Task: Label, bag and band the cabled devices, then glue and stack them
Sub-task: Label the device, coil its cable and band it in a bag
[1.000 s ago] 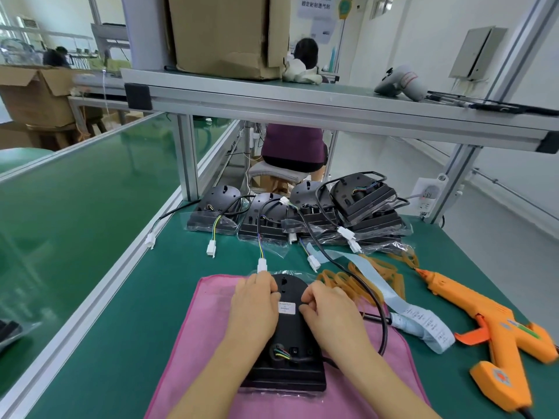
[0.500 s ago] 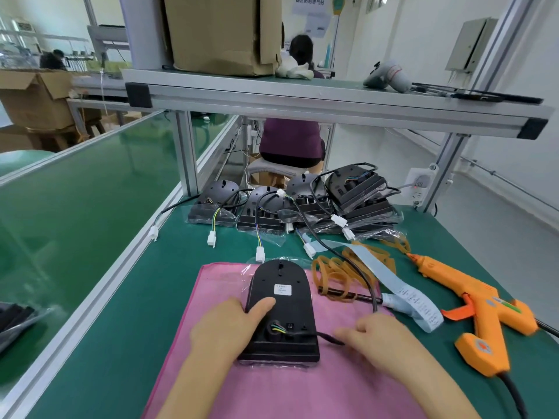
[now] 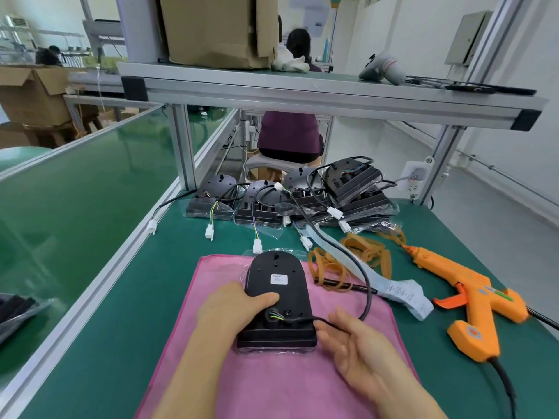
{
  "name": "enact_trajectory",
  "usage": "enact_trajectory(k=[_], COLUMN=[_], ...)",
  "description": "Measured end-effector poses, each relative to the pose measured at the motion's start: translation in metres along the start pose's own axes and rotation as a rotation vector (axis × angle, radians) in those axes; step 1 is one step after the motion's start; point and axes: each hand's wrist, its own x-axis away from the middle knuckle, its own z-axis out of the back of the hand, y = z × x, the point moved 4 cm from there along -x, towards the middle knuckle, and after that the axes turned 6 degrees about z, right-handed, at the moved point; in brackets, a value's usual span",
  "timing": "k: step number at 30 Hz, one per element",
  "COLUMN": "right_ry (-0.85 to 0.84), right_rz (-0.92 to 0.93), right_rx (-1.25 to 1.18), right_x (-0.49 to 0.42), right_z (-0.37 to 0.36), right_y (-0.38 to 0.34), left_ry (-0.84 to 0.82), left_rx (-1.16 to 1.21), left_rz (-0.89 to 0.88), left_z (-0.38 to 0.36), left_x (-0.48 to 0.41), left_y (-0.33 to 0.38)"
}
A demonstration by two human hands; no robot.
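Left hand (image 3: 233, 309), lower centre of the frame: half closed, fingers curled round the left edge of the device (image 3: 276, 297), thumb laid flat across its top face and pressing it down. Right hand (image 3: 357, 349), lower right of centre: wide open, palm turned up and to the left, fingers loose and nearly straight, fingertips (image 3: 325, 331) just at the lower right corner of the device and touching the cable (image 3: 367, 294) where it leaves the body. No firm hold on the cable to be seen.

Device in the middle of the frame, lying flat on a pink cloth (image 3: 272, 382): black matte plastic, rounded like an arch at the far end, square and thicker at the near end, wrapped in a thin clear bag (image 3: 290, 252) with shiny wrinkles. Small white rectangular label (image 3: 279, 279) on its top face. Short coloured wires at the near end, then the round black cable, curving to the right and away toward the upper centre.

Cloth soft and slightly fuzzy, on a smooth green table (image 3: 121, 328). Right of the device: tan rubber bands (image 3: 332, 267) in a loose heap, a pale label strip (image 3: 402, 294) with fine print, and an orange plastic glue gun (image 3: 472, 306). Behind, at centre: other devices (image 3: 302, 198), black, in clear bags, white connectors on thin wires.
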Motion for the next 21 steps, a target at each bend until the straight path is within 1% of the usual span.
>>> enact_trajectory(k=[1,4,8,10,15,18,21], right_ry=[-0.013,-0.04,-0.059,-0.053,0.017,0.052,0.081], right_rz=[0.033,0.138,0.307,0.392,0.602,0.623,0.573], right_rx=[0.056,0.341,0.536,0.594,0.569,0.425,0.201], right_x=[0.0,0.003,0.003,0.003,-0.004,-0.009,-0.015], right_z=[0.0,-0.001,-0.01,-0.013,-0.012,-0.011,-0.012], right_y=[-0.001,-0.005,-0.009,-0.01,-0.014,-0.014,-0.011], left_ry=[0.001,-0.014,-0.065,-0.1,-0.226,-0.3,-0.295], left_rx=[0.005,0.053,0.137,0.212,0.553,0.813,0.996], left_rz=[0.002,-0.004,-0.034,-0.045,-0.055,-0.037,-0.05], left_z=[0.0,-0.001,-0.003,-0.003,-0.008,-0.011,-0.012], left_x=[0.0,-0.001,-0.004,-0.006,-0.003,0.002,0.005], left_y=[0.001,0.003,0.004,0.004,0.005,0.007,0.01])
